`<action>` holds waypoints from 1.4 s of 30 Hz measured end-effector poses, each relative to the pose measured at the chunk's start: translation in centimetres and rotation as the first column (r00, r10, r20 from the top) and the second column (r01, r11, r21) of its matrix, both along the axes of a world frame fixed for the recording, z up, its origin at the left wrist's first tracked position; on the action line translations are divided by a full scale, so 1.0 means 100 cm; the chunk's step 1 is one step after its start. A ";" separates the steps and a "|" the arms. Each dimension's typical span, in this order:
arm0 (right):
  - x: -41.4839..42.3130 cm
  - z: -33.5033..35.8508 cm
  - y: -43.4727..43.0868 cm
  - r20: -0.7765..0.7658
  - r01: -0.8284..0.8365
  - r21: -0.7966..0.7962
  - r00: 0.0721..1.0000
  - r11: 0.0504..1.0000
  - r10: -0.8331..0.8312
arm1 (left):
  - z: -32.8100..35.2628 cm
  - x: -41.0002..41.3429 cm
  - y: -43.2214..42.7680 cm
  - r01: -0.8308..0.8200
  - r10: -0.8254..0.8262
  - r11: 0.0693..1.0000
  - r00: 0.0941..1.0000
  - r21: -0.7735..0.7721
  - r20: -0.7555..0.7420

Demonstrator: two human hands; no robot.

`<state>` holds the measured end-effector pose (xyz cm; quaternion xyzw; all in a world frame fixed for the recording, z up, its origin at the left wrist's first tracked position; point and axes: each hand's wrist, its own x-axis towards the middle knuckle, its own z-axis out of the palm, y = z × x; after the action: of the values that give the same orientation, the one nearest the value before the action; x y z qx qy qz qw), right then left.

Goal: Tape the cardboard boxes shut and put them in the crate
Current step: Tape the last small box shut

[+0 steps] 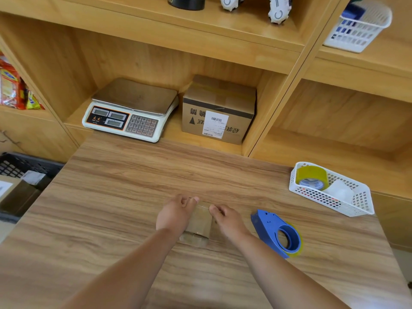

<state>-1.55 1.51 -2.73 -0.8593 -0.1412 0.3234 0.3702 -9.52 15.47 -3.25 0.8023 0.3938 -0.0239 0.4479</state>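
Observation:
A small cardboard box [199, 221] with tape over its top stands on the wooden table [111, 208] near the front middle. My left hand [176, 214] grips its left side and my right hand [227, 220] grips its right side, thumbs on the far top edge. A blue tape dispenser [277, 233] with a yellowish roll lies on the table just right of my right hand. A larger cardboard box [219, 108] with a white label sits in the shelf niche behind. The dark crate [13, 166] stands low at the left and holds labelled boxes [20, 192].
A white scale [131, 110] sits in the niche left of the large box. A white basket [330, 188] with tape rolls rests at the table's right edge. Shelves above hold another white basket [359, 27], and snack packets [13, 88] fill the left shelf.

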 end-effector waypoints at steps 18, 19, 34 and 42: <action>-0.051 -0.009 -0.012 0.122 0.089 0.218 0.985 0.972 -0.118 | -0.002 -0.051 -0.016 0.073 0.129 0.881 0.913 -0.467 0.386; -0.054 -0.010 -0.014 0.116 0.081 0.215 0.987 0.973 -0.108 | -0.008 -0.054 -0.014 0.089 0.103 0.884 0.921 -0.460 0.376; -0.040 -0.012 -0.001 0.202 -0.231 -0.172 0.943 0.958 0.264 | -0.024 -0.067 0.005 0.270 -0.173 0.874 0.949 -0.403 0.262; -0.017 -0.025 0.013 0.240 -0.190 -0.127 0.946 0.974 0.216 | -0.035 -0.067 0.003 0.205 -0.063 0.834 0.958 -0.512 0.280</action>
<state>-3.26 2.81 -5.22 -0.8921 -0.2581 0.2546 0.2697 -16.20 15.81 -6.77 0.6673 0.2538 -0.0627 0.6975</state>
